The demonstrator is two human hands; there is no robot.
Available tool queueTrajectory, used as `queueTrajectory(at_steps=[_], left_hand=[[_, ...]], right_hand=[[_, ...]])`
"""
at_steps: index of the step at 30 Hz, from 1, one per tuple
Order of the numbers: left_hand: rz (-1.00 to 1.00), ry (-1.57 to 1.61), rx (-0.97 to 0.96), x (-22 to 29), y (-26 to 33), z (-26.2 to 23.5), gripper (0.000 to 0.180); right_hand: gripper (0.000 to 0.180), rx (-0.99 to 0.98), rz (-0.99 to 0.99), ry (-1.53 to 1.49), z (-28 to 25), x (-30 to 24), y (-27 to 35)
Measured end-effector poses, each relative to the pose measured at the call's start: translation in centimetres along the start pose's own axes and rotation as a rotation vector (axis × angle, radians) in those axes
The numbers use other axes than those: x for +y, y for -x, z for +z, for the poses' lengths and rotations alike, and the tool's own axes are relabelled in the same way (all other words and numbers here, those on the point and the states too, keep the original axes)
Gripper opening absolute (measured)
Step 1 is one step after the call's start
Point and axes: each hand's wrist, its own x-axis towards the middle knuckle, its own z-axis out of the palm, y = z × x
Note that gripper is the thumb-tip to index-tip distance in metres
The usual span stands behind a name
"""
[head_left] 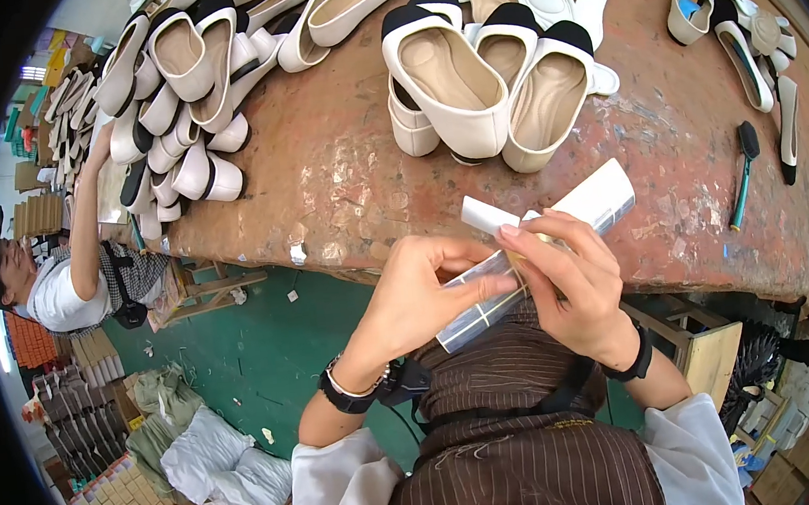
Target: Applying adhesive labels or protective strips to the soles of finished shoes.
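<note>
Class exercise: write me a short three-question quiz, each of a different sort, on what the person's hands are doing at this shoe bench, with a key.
1. True or false: both hands hold the long strip of labels.
2. Multiple choice: the pile of cream shoes with black heels lies (A) on the floor, (B) on the brown worktable, (C) in a box.
3. Fill in: the green-handled brush lies on the table on the person's ____ side.

Key: 1 true, the left hand and right hand both grip it. 2 B. 3 right.
</note>
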Motion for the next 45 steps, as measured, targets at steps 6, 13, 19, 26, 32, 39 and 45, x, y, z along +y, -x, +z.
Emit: queueTrajectory(at_steps=[6, 13, 19, 26, 32, 39, 45], left_hand=[[-0.012, 0.263, -0.162, 0.0, 0.6, -0.7, 0.031], [0.022, 0.078, -0.110, -0.6, -0.3, -0.6, 0.026], [0.032, 0.016, -0.078, -0.5, -0.5, -0.6, 0.025], [0.039, 0.004, 0.056, -1.3, -0.8, -0.6, 0.022], [0.003, 0.094, 0.090, -1.9, -1.4, 0.0, 0.016], [0.038, 0.241, 0.136, -1.2, -2.1, 1.1, 0.015], [0.110, -0.006, 0.122, -1.4, 0.0, 1.1, 0.025]], right_hand=[[0.041, 0.016, -0.123, 0.143, 0.2, 0.2, 0.6], [0.043, 0.011, -0.102, 0.191, 0.5, 0.3, 1.1], [0.045, 0.089, -0.082, 0.175, 1.1, 0.4, 1.2], [0.050, 0.059, 0.162, -0.124, 0.5, -0.7, 0.8], [0.050, 0.062, 0.123, -0.101, -0.4, -1.5, 0.5], [0.057, 0.176, 0.121, -0.093, 0.4, -0.9, -1.1], [0.032, 0.004, 0.260, -0.003, 2.4, -1.1, -0.2]])
